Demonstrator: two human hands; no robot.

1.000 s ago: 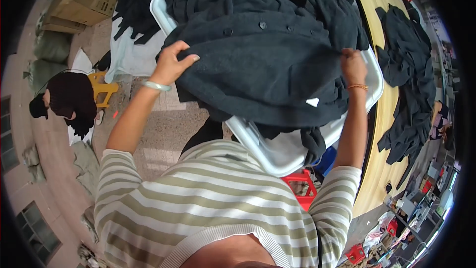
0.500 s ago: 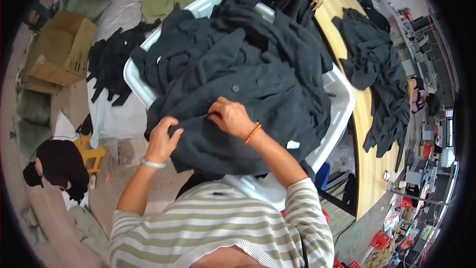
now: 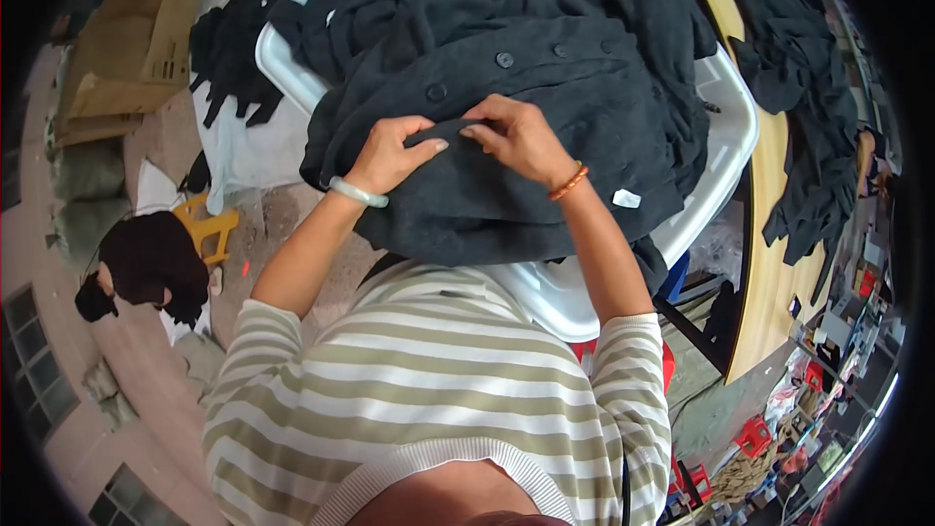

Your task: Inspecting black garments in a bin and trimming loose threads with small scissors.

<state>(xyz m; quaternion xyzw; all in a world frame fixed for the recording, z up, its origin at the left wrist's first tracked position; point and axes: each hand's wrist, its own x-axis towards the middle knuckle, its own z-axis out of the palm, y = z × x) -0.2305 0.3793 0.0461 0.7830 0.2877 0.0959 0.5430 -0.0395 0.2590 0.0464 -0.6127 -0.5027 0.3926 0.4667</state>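
Note:
A dark grey buttoned coat (image 3: pixel 575 136) lies over a heap of similar garments in front of me. My left hand (image 3: pixel 394 154) pinches a fold of its cloth between thumb and fingers. Close beside it, my right hand (image 3: pixel 516 139) pinches the same raised edge, so the fold runs between both hands. Several round dark buttons show on the coat above my hands, one button (image 3: pixel 504 59) plainly. A small white tag (image 3: pixel 626 199) lies on the cloth right of my right wrist. Underneath is a white plastic tub (image 3: pixel 732 127), mostly hidden by the garments.
To the right, dark garments (image 3: pixel 794 107) lie on a wooden table (image 3: pixel 765 331). On the left are a cardboard box (image 3: pixel 127 54), more dark cloth (image 3: pixel 239 54) on white sheeting, a yellow stool (image 3: pixel 209 224) and a person in dark clothes (image 3: pixel 146 258). Red stools (image 3: pixel 752 436) stand lower right.
My view has shifted, so the tub and coat sit higher in the picture. My hands have come closer together along the fold. The co-worker's hands at the top are largely out of view.

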